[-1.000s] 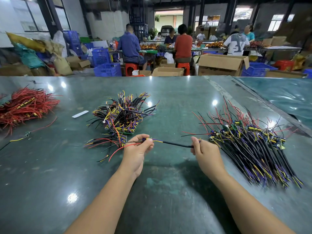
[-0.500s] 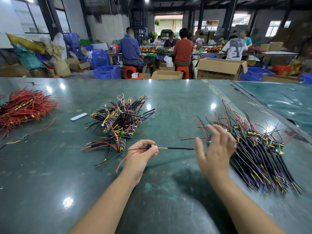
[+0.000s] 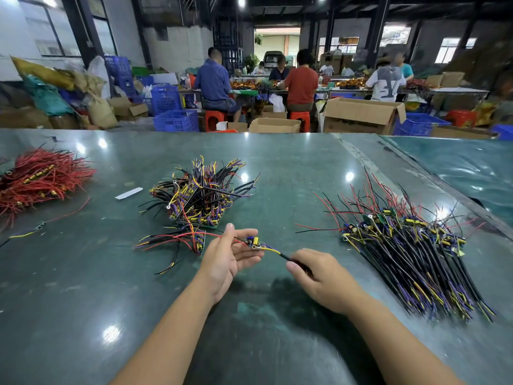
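Pinches a black cable (image 3: 286,257) between the thumb and curled fingers of the right hand (image 3: 319,276). Cradles the small board (image 3: 254,241) at the cable's other end among the nearly straight fingertips of the left hand (image 3: 227,257), thumb lifted clear, just above the bench (image 3: 249,343). Has a small bunch of wires (image 3: 177,241) just left of the left hand, a tangled heap (image 3: 200,195) beyond it, a long pile of cables (image 3: 410,254) right of the right hand, and red wires (image 3: 39,179) far off left.

No writing can be read. The dark print on the far-right white T-shirt (image 3: 384,86) is blurred; markings on the near small wired circuit board (image 3: 254,242) are too small.
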Motion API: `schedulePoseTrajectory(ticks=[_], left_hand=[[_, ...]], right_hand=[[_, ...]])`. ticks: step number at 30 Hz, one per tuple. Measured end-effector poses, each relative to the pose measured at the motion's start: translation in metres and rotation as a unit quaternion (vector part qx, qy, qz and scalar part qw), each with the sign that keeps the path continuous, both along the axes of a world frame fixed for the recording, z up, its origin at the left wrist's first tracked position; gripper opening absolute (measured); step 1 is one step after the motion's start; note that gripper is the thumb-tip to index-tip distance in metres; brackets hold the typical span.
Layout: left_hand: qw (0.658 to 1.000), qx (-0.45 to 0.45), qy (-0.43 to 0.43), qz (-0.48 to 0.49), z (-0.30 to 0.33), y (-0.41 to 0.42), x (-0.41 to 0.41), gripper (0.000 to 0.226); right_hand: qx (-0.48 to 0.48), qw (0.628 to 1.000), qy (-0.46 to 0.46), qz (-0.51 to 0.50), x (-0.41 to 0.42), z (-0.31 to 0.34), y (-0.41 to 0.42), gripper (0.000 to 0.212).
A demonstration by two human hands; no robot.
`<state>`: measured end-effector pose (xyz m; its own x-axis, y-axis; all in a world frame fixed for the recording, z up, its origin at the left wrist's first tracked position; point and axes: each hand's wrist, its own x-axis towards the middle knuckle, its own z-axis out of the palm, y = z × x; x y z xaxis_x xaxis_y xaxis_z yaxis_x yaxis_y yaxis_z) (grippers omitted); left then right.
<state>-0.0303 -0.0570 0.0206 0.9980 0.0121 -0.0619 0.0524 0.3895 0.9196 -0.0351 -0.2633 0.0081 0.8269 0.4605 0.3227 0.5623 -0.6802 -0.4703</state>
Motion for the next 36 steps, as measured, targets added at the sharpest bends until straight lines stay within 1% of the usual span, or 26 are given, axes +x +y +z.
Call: schedulePoseTrajectory(ticks=[2,4,7,9,12,14,17,19,22,25,29,33,36], left_hand=[[0.999,0.022,0.013,0.032,0.001,0.007,0.002,0.053],[0.997,0.029,0.017,0.074,0.003,0.017,0.006,0.053],[0.993,0.019,0.007,0.115,0.004,0.029,0.010,0.053],[0.992,0.011,0.000,0.127,0.004,0.033,0.011,0.054],[0.990,-0.003,0.001,0.140,0.003,0.038,0.013,0.054],[0.988,-0.028,0.000,0.154,0.003,0.041,0.015,0.054],[0.987,-0.058,-0.006,0.148,0.004,0.043,0.015,0.055],[0.992,-0.051,-0.017,0.110,0.005,0.042,0.014,0.055],[0.998,-0.022,-0.050,0.035,0.007,0.036,0.009,0.058],[0.998,0.000,-0.067,0.009,0.006,0.030,0.006,0.055],[0.998,0.020,-0.061,0.025,0.006,0.028,0.004,0.049],[0.997,0.028,-0.060,0.039,0.003,0.030,0.007,0.045],[0.997,0.026,-0.059,0.046,0.001,0.032,0.008,0.042]], right_hand=[[-0.064,0.998,-0.002,-0.023,0.002,-0.003,-0.001,0.025],[-0.103,0.989,-0.023,-0.107,0.007,-0.005,-0.003,0.027],[-0.141,0.966,-0.036,-0.214,0.013,-0.005,-0.008,0.040],[-0.143,0.963,-0.021,-0.225,0.013,-0.003,-0.011,0.048],[-0.137,0.973,-0.013,-0.183,0.010,0.001,-0.010,0.049],[-0.128,0.978,-0.040,-0.161,0.007,0.004,-0.006,0.045],[-0.080,0.985,-0.067,-0.137,0.000,0.010,0.000,0.039],[-0.029,0.989,-0.055,-0.131,-0.004,0.015,-0.001,0.040],[0.051,0.986,-0.055,-0.150,-0.007,0.027,-0.008,0.049],[0.101,0.970,-0.062,-0.210,-0.001,0.035,-0.018,0.053],[0.090,0.938,-0.052,-0.330,0.012,0.040,-0.050,0.053],[0.048,0.903,-0.013,-0.427,0.017,0.044,-0.097,0.057],[-0.016,0.883,0.056,-0.466,0.019,0.037,-0.122,0.053]])
